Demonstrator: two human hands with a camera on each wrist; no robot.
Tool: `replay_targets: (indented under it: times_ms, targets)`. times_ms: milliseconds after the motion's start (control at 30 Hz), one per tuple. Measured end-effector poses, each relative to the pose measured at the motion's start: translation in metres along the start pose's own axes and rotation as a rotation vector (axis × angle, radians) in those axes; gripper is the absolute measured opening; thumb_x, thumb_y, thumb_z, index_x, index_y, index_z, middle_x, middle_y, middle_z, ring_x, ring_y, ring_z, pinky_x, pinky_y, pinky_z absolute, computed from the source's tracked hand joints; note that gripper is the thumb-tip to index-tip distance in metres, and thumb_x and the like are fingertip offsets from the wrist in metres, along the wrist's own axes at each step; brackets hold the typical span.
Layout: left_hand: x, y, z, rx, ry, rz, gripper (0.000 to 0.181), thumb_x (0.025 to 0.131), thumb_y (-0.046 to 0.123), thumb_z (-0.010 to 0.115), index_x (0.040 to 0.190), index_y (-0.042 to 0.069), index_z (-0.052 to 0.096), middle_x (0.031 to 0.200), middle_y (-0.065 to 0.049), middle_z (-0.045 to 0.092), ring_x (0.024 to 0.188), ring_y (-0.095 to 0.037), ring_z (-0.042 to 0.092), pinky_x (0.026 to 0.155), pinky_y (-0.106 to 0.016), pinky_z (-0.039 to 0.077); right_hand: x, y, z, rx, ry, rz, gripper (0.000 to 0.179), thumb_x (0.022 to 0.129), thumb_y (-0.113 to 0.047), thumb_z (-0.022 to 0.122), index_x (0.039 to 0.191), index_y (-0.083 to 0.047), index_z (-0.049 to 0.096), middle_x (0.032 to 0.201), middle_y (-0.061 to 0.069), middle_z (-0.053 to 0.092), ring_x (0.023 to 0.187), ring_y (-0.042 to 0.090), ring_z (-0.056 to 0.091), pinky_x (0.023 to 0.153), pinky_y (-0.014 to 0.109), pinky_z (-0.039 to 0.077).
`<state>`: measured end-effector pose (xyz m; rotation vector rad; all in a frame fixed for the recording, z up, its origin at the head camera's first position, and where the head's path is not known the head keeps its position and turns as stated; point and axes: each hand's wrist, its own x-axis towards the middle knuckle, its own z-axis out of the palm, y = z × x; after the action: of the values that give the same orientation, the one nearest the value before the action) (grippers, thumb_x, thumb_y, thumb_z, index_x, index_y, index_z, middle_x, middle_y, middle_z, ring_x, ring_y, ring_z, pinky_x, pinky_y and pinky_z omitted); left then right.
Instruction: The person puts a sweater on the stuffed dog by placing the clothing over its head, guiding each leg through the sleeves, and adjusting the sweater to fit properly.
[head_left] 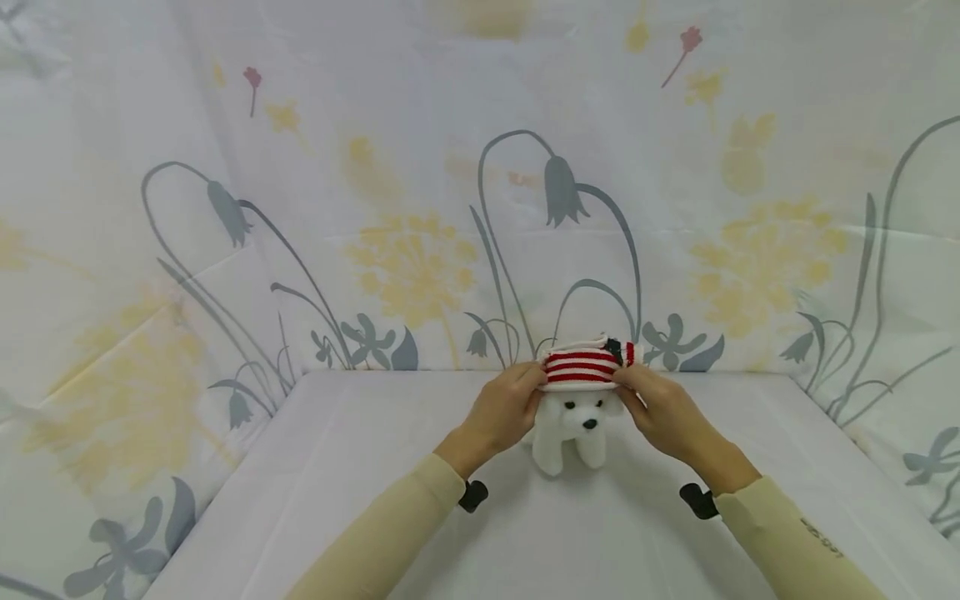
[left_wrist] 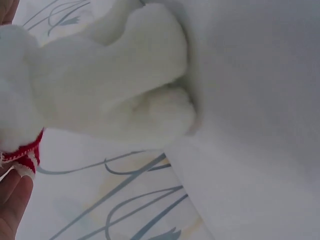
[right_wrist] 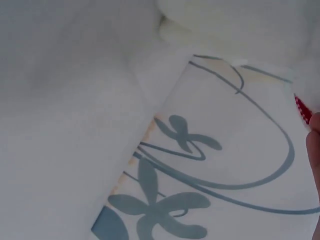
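Note:
A white plush dog (head_left: 558,433) stands on the white tabletop, its black eyes and nose facing the head camera. Across the top of its head lies a red-and-white striped knit garment (head_left: 581,367) with a dark patch at its upper right. My left hand (head_left: 506,408) pinches the garment's left edge, and my right hand (head_left: 663,408) pinches its right edge. In the left wrist view the plush dog (left_wrist: 110,75) appears sideways, with a bit of the red knit (left_wrist: 27,152) by the fingers. Only a sliver of red knit (right_wrist: 302,110) shows in the right wrist view, beside a fingertip.
A white tabletop (head_left: 337,467) lies under the dog. Behind it and at both sides hangs a white sheet (head_left: 420,100) printed with grey bellflowers and yellow blooms. Black wrist-camera mounts (head_left: 472,496) sit under the beige sleeves (head_left: 397,525).

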<state>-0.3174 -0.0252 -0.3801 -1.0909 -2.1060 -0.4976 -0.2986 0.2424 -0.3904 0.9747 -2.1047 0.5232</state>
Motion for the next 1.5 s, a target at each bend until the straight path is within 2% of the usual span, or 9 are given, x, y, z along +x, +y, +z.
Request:
replay_targets:
  times_ms: [167, 367, 433, 633, 867, 1067, 1167, 1300, 1500]
  targets:
    - [-0.009, -0.006, -0.002, -0.026, -0.046, 0.066, 0.006, 0.092, 0.005, 0.060, 0.096, 0.008, 0.063, 0.107, -0.005, 0.064, 0.103, -0.017, 0.059, 0.090, -0.024, 0.047, -0.016, -0.003, 0.006, -0.012, -0.038, -0.014, 0.021, 0.082, 0.002, 0.067, 0.100, -0.004, 0.061, 0.095, 0.002, 0.063, 0.087, 0.015, 0.059, 0.075, 0.026, 0.047]
    - [-0.018, -0.006, -0.003, -0.046, 0.046, 0.180, 0.009, 0.084, 0.003, 0.067, 0.089, 0.007, 0.062, 0.097, -0.002, 0.062, 0.097, -0.017, 0.059, 0.089, -0.025, 0.046, -0.020, -0.011, 0.011, 0.030, -0.044, -0.005, 0.019, 0.083, -0.006, 0.069, 0.100, -0.007, 0.059, 0.092, -0.003, 0.058, 0.085, 0.011, 0.052, 0.075, 0.022, 0.041]
    - [-0.021, -0.005, -0.003, -0.060, 0.050, 0.179, 0.015, 0.080, 0.007, 0.071, 0.091, 0.007, 0.061, 0.100, -0.003, 0.061, 0.100, -0.018, 0.058, 0.091, -0.027, 0.046, -0.020, -0.013, 0.011, 0.038, -0.056, 0.015, 0.025, 0.082, -0.014, 0.073, 0.102, -0.009, 0.059, 0.094, -0.004, 0.056, 0.087, 0.011, 0.051, 0.077, 0.023, 0.040]
    - [-0.023, -0.001, 0.000, -0.040, -0.035, 0.112, 0.050, 0.072, 0.035, 0.081, 0.105, 0.009, 0.054, 0.110, -0.005, 0.054, 0.106, -0.019, 0.052, 0.094, -0.029, 0.043, -0.020, -0.016, 0.013, 0.033, -0.081, 0.048, 0.062, 0.069, -0.044, 0.082, 0.112, -0.007, 0.056, 0.105, -0.002, 0.056, 0.096, 0.011, 0.051, 0.083, 0.026, 0.041]
    - [-0.020, 0.000, 0.007, -0.059, 0.019, 0.009, 0.030, 0.077, 0.013, 0.079, 0.090, 0.009, 0.053, 0.104, -0.005, 0.053, 0.100, -0.020, 0.053, 0.087, -0.029, 0.046, -0.007, -0.020, 0.023, 0.123, -0.077, 0.005, 0.046, 0.069, -0.020, 0.086, 0.100, -0.006, 0.055, 0.095, -0.001, 0.051, 0.087, 0.011, 0.047, 0.078, 0.018, 0.039]
    - [-0.022, -0.006, 0.008, -0.126, 0.028, -0.070, 0.024, 0.076, 0.004, 0.079, 0.081, 0.010, 0.056, 0.102, -0.004, 0.055, 0.106, -0.022, 0.053, 0.090, -0.031, 0.047, 0.000, -0.020, 0.020, 0.204, -0.123, 0.043, 0.038, 0.074, -0.008, 0.081, 0.102, -0.009, 0.055, 0.097, -0.003, 0.051, 0.090, 0.010, 0.049, 0.079, 0.021, 0.043]
    - [-0.021, -0.007, 0.008, -0.112, 0.050, -0.040, 0.024, 0.075, 0.004, 0.079, 0.078, 0.010, 0.056, 0.099, -0.004, 0.053, 0.102, -0.021, 0.054, 0.088, -0.029, 0.047, 0.002, -0.019, 0.020, 0.209, -0.117, 0.027, 0.034, 0.073, -0.004, 0.080, 0.098, -0.010, 0.057, 0.096, -0.003, 0.051, 0.090, 0.009, 0.051, 0.076, 0.025, 0.047]
    - [-0.021, -0.007, 0.009, -0.131, 0.096, 0.064, 0.025, 0.071, -0.001, 0.080, 0.074, 0.009, 0.056, 0.090, -0.002, 0.052, 0.092, -0.019, 0.054, 0.099, -0.030, 0.042, 0.002, -0.019, 0.024, 0.177, -0.068, -0.023, 0.033, 0.069, 0.001, 0.082, 0.087, -0.011, 0.058, 0.091, -0.004, 0.051, 0.084, 0.008, 0.052, 0.072, 0.023, 0.047]
    - [-0.024, -0.005, 0.005, -0.213, 0.077, 0.159, 0.023, 0.071, -0.001, 0.078, 0.072, 0.010, 0.057, 0.088, 0.000, 0.054, 0.088, -0.016, 0.051, 0.104, -0.036, 0.038, -0.001, -0.024, 0.023, 0.166, -0.060, -0.016, 0.029, 0.074, 0.003, 0.077, 0.084, -0.011, 0.053, 0.090, -0.004, 0.050, 0.087, 0.009, 0.046, 0.077, 0.020, 0.038]
